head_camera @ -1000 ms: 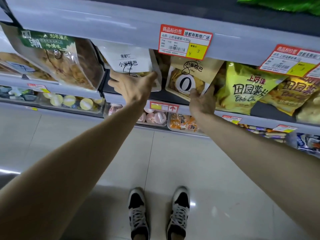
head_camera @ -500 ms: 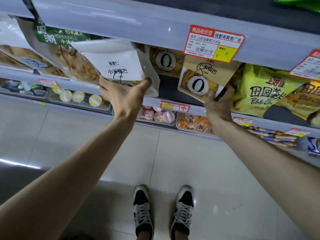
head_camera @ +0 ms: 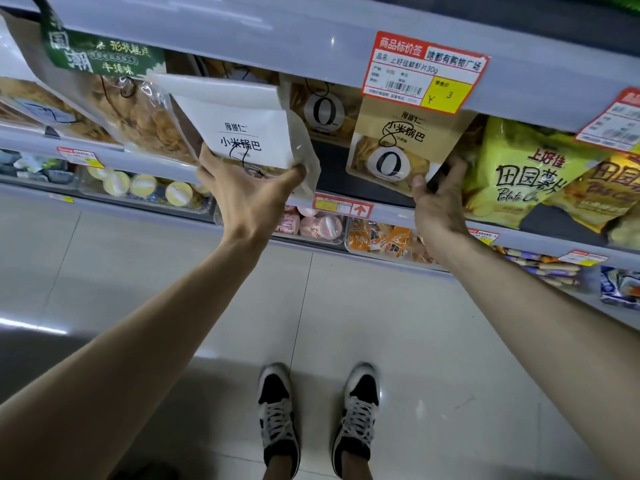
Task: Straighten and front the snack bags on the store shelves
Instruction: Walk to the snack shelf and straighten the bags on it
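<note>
The white bag (head_camera: 242, 129) sits at the front of the middle shelf (head_camera: 381, 211), tilted with its top leaning left, its face turned outward. The left hand (head_camera: 249, 199) cups its bottom edge from below, thumb at the left corner and fingers at the right, a grip that probably lets the wrist square the bag and tip it upright. Just to the right, across a dark gap, the tan bag (head_camera: 401, 147) leans under the price tag (head_camera: 424, 72); the right hand (head_camera: 438, 199) pinches its lower right corner, thumb in front, the other fingers partly hidden behind it.

The gap between the two bags gives side room. Above, the upper shelf lip (head_camera: 242, 32) hangs close over both tops, so lifting room looks tight. The yellow bag (head_camera: 519, 171) crowds the tan bag's right side, and the clear bag (head_camera: 138, 116) presses on the white bag's left.
</note>
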Tool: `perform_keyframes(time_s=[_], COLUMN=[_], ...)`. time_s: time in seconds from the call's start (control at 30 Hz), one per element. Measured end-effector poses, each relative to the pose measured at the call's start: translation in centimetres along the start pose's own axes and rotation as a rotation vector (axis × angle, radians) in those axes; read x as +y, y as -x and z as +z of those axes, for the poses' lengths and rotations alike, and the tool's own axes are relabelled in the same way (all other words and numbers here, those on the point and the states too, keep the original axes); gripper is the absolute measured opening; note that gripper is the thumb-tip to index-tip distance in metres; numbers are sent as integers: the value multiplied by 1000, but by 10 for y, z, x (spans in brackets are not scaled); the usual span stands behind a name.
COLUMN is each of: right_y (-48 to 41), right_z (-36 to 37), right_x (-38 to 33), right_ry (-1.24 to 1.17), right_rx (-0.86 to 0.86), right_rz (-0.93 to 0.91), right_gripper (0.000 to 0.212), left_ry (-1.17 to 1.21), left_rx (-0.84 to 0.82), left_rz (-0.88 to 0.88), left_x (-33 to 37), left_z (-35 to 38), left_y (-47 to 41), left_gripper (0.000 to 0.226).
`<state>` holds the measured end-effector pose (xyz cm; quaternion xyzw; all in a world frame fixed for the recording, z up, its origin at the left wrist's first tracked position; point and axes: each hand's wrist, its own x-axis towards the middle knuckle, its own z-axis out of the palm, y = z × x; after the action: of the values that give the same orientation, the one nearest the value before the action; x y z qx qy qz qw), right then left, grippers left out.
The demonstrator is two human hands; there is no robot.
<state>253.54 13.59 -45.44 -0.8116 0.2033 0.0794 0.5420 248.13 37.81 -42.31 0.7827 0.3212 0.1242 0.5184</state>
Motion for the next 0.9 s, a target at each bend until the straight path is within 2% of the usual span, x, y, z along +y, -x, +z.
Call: perform_keyframes(time_s=[0.17, 0.33, 0.57, 0.73, 0.9], right_y=[3, -1, 7, 7, 17], right_z=[1, 12, 10, 52, 73], right_x=[-16, -36, -39, -58, -69], right_ry=[-45, 38, 110, 113, 103], right_rx=[-28, -76, -163, -250, -247], right_rz=[8, -13, -75, -133, -183], right_gripper=[92, 67, 69, 67, 62], left_ry=[-10, -35, -21, -18, -35], left_rx=[-27, -47, -25, -6, -9], left_rz=[-6, 1, 17, 22, 5], left_x=[-4, -9, -12, -18, -20], left_z=[-9, -16, -26, -39, -45], left_y=[6, 10, 9, 9, 18], left_gripper=[120, 115, 113, 110, 100])
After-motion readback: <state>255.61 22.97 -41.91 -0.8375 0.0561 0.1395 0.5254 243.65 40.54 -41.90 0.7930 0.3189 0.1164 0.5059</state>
